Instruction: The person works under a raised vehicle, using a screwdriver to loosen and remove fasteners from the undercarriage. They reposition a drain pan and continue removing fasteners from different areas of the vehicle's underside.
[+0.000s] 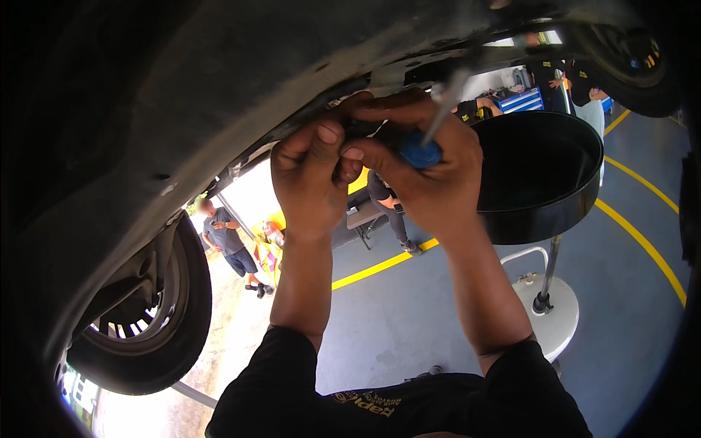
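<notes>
Both my arms reach up to the dark underbody panel (212,102) of a raised car. My right hand (438,171) is closed around a screwdriver with a blue handle (420,152), its metal shaft pointing up and blurred. The thumb and forefinger of that hand stretch toward my left hand. My left hand (310,179) has its fingers curled at the panel's edge, thumb bent, fingertips nearly meeting those of the right. Whatever lies between the fingertips is hidden by the fingers.
At right a black round drain pan (540,219) stands on a pole above a white tank (555,314). Car wheels hang at lower left (182,321) and upper right (621,66). People stand beyond, one outside (230,241). A blue tool chest (520,102) is farther back.
</notes>
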### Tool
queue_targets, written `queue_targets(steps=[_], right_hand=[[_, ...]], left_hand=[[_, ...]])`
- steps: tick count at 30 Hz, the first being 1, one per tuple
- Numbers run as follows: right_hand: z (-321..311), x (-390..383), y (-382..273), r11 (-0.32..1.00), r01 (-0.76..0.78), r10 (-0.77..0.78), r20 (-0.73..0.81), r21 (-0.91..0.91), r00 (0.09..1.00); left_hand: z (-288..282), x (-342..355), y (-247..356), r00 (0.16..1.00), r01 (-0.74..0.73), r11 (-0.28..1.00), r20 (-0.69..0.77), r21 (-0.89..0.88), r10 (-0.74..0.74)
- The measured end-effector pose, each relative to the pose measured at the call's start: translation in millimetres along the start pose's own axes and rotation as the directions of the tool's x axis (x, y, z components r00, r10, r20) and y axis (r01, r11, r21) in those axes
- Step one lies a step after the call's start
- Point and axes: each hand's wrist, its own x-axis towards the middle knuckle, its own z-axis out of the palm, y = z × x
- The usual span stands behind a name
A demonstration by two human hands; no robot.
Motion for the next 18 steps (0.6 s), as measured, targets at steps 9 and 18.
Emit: queue_targets(steps=[9,18], right_hand=[[25,-2,-18,0.934,-0.188,0.258,-0.212,0.303,0.943],[32,10,-32,0.897,-0.266,0.359,-0.23,0.353,0.905]], left_hand=[[-3,-1,11,0.999,-0.032,0.95,0.038,0.31,0.021],[-1,-1,19,0.999,0.005,0.837,0.026,0.547,-0.024]])
